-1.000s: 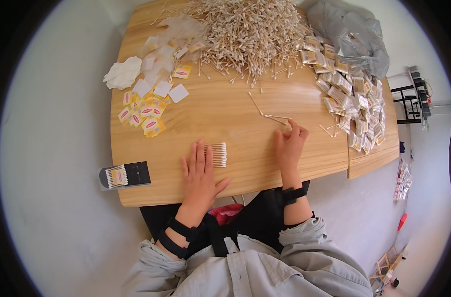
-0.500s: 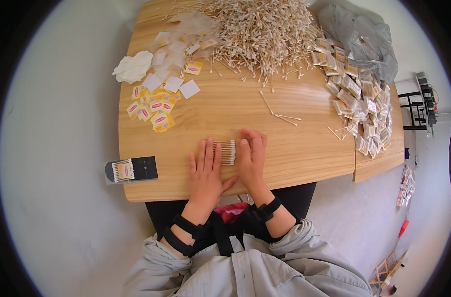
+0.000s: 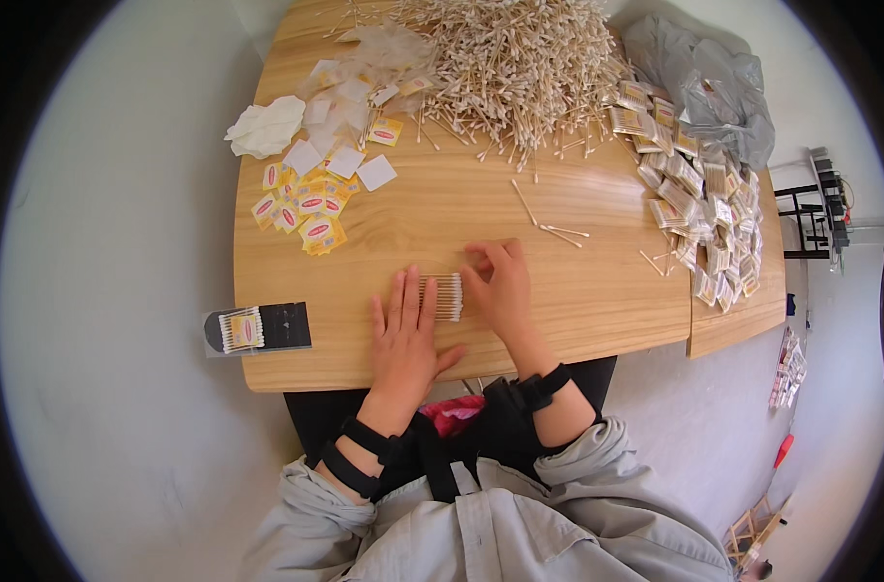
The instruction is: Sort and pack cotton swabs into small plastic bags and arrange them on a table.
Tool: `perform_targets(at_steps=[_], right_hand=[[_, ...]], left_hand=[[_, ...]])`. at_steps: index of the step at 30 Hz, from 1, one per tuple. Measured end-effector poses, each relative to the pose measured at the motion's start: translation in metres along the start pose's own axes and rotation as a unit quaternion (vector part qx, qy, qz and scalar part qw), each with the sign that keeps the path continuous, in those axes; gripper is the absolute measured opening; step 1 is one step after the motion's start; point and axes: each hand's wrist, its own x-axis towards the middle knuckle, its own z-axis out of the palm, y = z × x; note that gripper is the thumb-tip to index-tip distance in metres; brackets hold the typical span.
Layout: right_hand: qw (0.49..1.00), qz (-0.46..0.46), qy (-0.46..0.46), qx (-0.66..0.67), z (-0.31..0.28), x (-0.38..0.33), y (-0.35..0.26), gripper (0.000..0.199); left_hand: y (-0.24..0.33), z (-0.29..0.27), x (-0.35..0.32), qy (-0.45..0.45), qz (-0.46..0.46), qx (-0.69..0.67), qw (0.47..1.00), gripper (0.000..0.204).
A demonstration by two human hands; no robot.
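A row of cotton swabs lies side by side near the table's front edge. My left hand rests flat over its left part with fingers stretched out, so the left ends of the swabs are hidden. Just right of the row is my right hand, its fingers bent and apart, the thumb close to the white tips and nothing seen in its grasp. At the left edge, a black holder with a clear sheet carries a row of swabs with a yellow label card on top.
A large heap of loose swabs covers the far side. Yellow label cards and a crumpled white tissue lie at left. Packed swab bundles and a grey plastic bag sit at right. A few stray swabs lie mid-table.
My right hand has shifted slightly up and to the right, its thumb moving off the row's right side. My left hand stays flat on the swabs.
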Motion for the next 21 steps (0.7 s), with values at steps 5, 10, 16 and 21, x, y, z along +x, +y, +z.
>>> perform_targets(at_steps=[5, 10, 16, 21], right_hand=[[0.995, -0.026, -0.094, -0.025, -0.008, 0.015, -0.002, 0.018], [1.000, -0.008, -0.026, 0.005, -0.004, 0.017, 0.006, 0.017], [0.996, -0.039, -0.081, -0.014, -0.008, 0.010, -0.010, 0.011], [0.993, -0.024, -0.110, -0.045, -0.010, 0.014, -0.009, 0.011]], left_hand=[[-0.002, 0.000, -0.001, -0.002, 0.000, 0.000, 1.000, 0.101], [-0.002, 0.002, -0.002, 0.008, 0.002, -0.002, 1.000, 0.101], [-0.002, 0.003, -0.002, 0.015, 0.005, -0.011, 1.000, 0.101], [-0.001, 0.001, -0.001, 0.009, 0.007, -0.008, 1.000, 0.101]])
